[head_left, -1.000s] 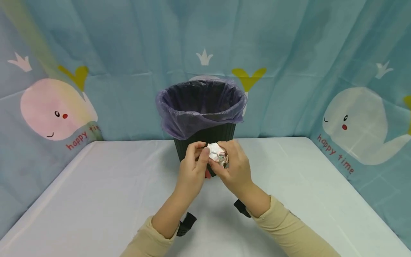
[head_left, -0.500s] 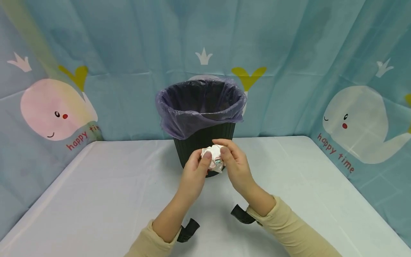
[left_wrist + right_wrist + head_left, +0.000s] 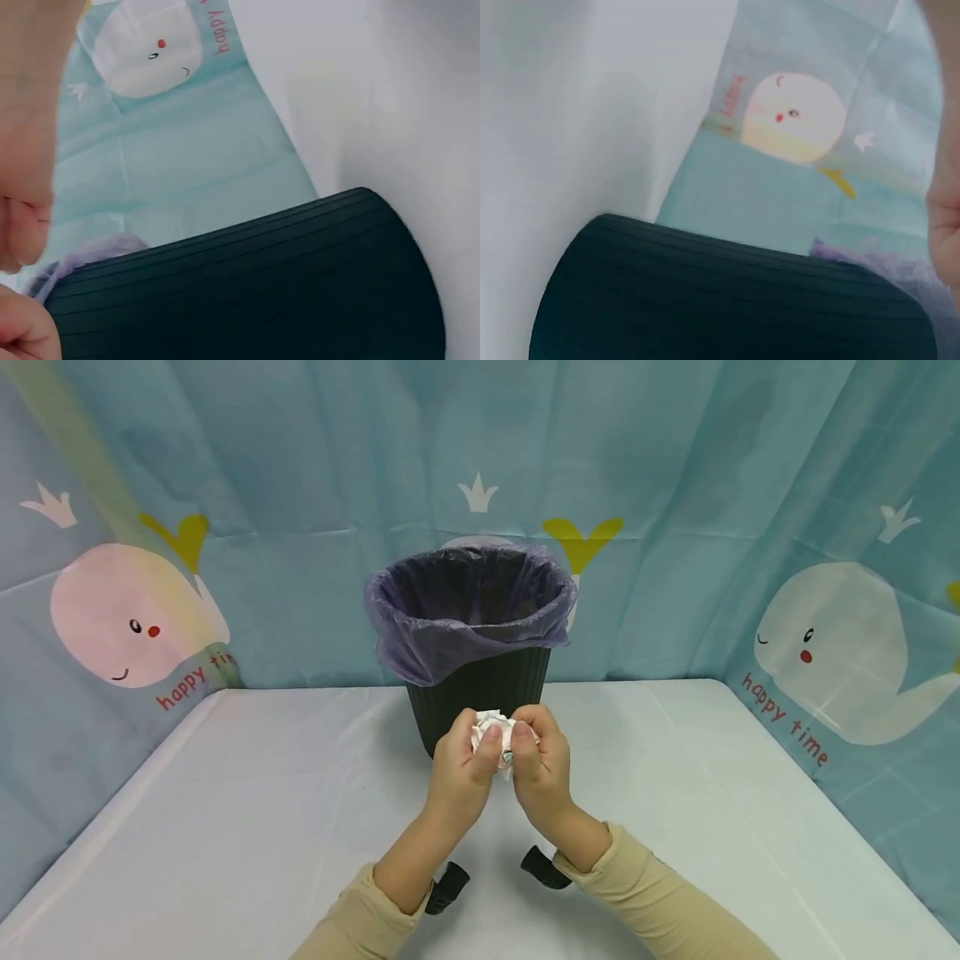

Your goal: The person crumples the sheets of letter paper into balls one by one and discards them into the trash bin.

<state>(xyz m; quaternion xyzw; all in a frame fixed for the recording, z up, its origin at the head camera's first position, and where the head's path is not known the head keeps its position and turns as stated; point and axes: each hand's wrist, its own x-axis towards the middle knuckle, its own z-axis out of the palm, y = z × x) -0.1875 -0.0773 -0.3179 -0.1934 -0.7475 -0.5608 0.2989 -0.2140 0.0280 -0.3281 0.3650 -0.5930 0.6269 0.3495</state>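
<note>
A crumpled ball of white paper (image 3: 492, 724) with some coloured print shows between the two hands in the head view. My left hand (image 3: 462, 768) grips it from the left, thumb laid over its near side. From the right, my right hand (image 3: 542, 768) grips the same ball with curled fingers. Both hands are held in front of a dark ribbed trash can (image 3: 480, 681), overlapping its lower part in this view. In the left wrist view the left hand (image 3: 26, 217) shows at the left edge; the right wrist view has the right hand (image 3: 946, 225) at its right edge. Neither wrist view shows the paper.
A purple trash bag (image 3: 435, 652) lines the can and folds over its rim. The can stands on a white-covered table (image 3: 247, 810), close to a blue curtain (image 3: 300, 602) with whale prints. Black straps (image 3: 546, 868) hang below the wrists.
The hands have turned the paper ball and closed more tightly around it, drawing closer together. They have come slightly lower and nearer. The trash can has not moved.
</note>
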